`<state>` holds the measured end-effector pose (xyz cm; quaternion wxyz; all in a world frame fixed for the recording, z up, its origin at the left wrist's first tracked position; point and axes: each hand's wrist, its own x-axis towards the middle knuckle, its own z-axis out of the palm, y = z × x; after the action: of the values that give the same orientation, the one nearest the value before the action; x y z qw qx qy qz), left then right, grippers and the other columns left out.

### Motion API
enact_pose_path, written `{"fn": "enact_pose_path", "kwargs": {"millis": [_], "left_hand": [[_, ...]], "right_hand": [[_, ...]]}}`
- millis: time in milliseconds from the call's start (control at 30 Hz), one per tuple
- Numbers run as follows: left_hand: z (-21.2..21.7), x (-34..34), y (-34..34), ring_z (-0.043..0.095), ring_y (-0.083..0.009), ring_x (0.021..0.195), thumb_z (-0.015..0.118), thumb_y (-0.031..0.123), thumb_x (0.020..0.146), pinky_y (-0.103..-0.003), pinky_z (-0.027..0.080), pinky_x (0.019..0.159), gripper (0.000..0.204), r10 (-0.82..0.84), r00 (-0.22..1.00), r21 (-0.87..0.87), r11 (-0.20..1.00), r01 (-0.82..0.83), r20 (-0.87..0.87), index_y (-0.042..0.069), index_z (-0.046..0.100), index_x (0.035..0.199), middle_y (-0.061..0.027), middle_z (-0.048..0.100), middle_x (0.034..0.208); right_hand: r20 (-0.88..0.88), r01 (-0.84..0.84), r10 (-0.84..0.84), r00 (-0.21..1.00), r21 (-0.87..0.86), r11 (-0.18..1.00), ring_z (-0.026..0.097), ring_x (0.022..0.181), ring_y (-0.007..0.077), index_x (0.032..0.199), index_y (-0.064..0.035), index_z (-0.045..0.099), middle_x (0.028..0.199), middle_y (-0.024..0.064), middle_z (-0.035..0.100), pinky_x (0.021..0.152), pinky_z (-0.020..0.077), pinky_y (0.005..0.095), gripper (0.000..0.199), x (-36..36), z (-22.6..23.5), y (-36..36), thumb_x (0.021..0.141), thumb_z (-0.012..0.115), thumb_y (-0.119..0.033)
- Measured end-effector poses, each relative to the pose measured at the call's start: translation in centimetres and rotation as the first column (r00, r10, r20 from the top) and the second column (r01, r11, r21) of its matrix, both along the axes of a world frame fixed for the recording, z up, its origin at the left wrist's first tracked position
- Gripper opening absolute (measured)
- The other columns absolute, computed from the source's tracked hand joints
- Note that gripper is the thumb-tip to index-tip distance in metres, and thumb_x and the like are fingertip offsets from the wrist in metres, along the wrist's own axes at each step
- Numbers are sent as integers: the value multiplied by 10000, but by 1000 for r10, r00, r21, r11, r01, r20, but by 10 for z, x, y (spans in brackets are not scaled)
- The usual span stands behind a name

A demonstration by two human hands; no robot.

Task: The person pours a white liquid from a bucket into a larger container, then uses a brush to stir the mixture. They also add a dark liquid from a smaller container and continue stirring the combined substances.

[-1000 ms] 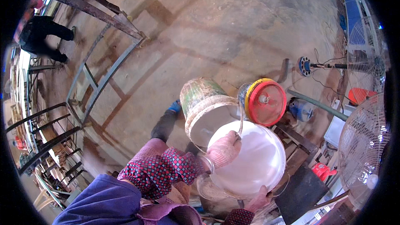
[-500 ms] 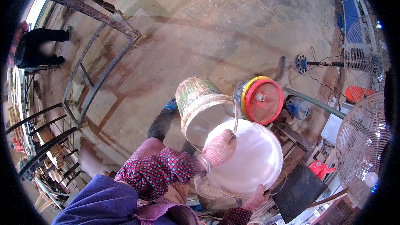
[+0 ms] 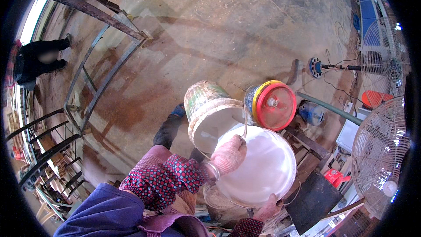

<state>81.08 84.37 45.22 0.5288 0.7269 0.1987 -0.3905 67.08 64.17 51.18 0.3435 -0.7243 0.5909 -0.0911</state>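
Observation:
My left hand (image 3: 229, 154), in a pink knit glove and patterned sleeve, is closed around the wire handle (image 3: 245, 120) of a stained, splattered bucket (image 3: 206, 96). That bucket is tilted, its mouth toward me and close to the rim of a round white bucket (image 3: 263, 166). Smooth white material fills the view inside the white bucket's rim. At the near rim my right hand (image 3: 268, 208), also gloved, grips the edge with its thumb on top; its other fingers are mostly hidden.
Beyond the white bucket stands a drum with a red and yellow rim (image 3: 276, 105). A blue container (image 3: 312, 113) and a green pole (image 3: 331, 107) lie to its right. Wire-guarded fans (image 3: 379, 158) line the right side. Metal frames (image 3: 109, 90) stand left, near another person (image 3: 39, 59).
Both buckets and my hands appear shifted very slightly left, with their grips unchanged. At the far left, the other person's legs and body have changed position a little.

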Motion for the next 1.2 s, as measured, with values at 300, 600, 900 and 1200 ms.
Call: {"fn": "enact_pose_path", "kwargs": {"millis": [300, 600, 900, 1200], "left_hand": [[-2, 1, 1, 619, -408, 946, 486, 301, 919, -470, 470, 822, 311, -24, 1000, -4, 1000, 24, -13, 42, 535, 1083, -243, 641, 955], [-11, -2, 0, 625, -351, 917, 565, 278, 902, -403, 477, 801, 289, 15, 1000, 33, 999, -16, 6, 46, 550, 1074, -180, 633, 921], [-6, 4, 3, 627, -356, 920, 561, 292, 899, -410, 477, 794, 305, -14, 999, 49, 999, 16, -51, 49, 539, 1082, -187, 634, 921], [5, 6, 4, 615, -371, 977, 527, 335, 902, -430, 460, 848, 357, -16, 996, 32, 999, 19, -84, 55, 535, 1123, -198, 640, 989]], "right_hand": [[17, -20, 20, 1000, 0, 1000, 601, 950, 292, 1238, 80, 495, 1143, 200, 594, 855, 481, 394, 546, 8, 5, 7, 762, 631, -150], [58, -13, 14, 998, -5, 1000, 603, 954, 289, 1203, 69, 531, 1135, 189, 600, 856, 477, 388, 519, 7, 2, 8, 747, 640, -151], [77, -7, 8, 997, -7, 1000, 595, 936, 285, 1191, 62, 536, 1107, 177, 602, 855, 469, 385, 508, -2, -6, -4, 734, 628, -141], [3, -37, 37, 999, -4, 999, 604, 950, 287, 1303, 57, 475, 1151, 198, 590, 843, 494, 374, 592, -7, -1, -17, 753, 587, -132]]}}
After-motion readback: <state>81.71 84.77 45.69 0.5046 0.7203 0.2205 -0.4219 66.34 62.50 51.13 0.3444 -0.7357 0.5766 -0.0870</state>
